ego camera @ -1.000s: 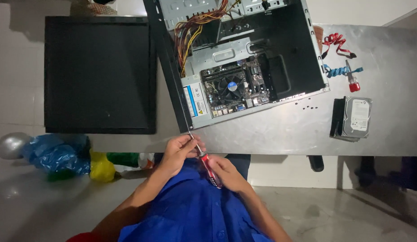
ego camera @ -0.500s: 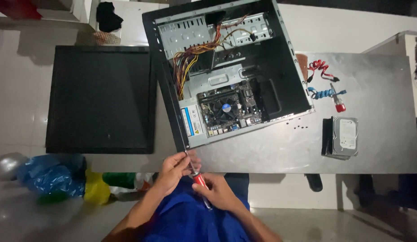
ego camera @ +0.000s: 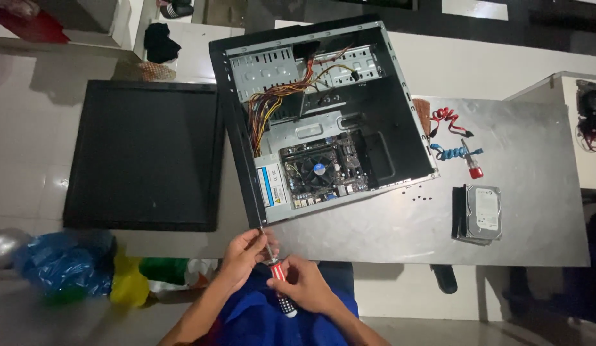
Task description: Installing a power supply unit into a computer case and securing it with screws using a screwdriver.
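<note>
An open black steel computer case (ego camera: 323, 122) lies on its side on a dull grey metal worktop (ego camera: 528, 237), its green motherboard (ego camera: 320, 170) and bundled coloured wires (ego camera: 278, 96) exposed. At the near edge, the right hand (ego camera: 307, 285) is curled around the red, white and black handle of a screwdriver (ego camera: 278, 279). The left hand (ego camera: 243, 253) pinches its thin metal shaft near the case's lower corner. A flat black side panel (ego camera: 144, 154) rests to the left.

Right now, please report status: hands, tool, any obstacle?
Left hand pinching shaft, right hand gripping red screwdriver. Tip at corner of open computer case. Nothing in the way.
</note>
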